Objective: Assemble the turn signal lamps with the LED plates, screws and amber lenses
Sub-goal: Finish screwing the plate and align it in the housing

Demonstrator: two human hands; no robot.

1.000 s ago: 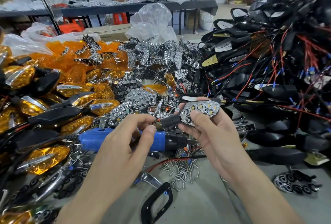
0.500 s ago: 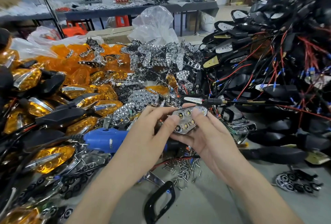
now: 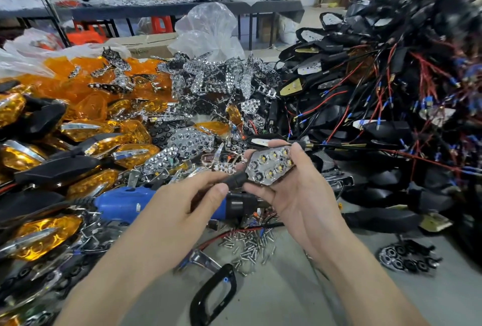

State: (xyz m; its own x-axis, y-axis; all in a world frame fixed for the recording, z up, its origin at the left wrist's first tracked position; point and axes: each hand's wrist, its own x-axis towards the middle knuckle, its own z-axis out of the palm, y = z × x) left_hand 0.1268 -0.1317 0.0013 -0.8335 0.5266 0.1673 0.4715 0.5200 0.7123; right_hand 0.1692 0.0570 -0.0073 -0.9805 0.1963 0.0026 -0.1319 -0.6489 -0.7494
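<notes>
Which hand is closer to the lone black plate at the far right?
Right. The right hand, holding the lamp, is up-left of the black plate; the left hand, pinching the lamp's stem, is farther left.

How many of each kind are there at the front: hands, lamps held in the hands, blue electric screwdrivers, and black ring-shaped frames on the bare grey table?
hands: 2, the left hand and the right hand
lamp held by both hands: 1
blue electric screwdriver: 1
black ring-shaped frame: 1
Total: 5
</notes>
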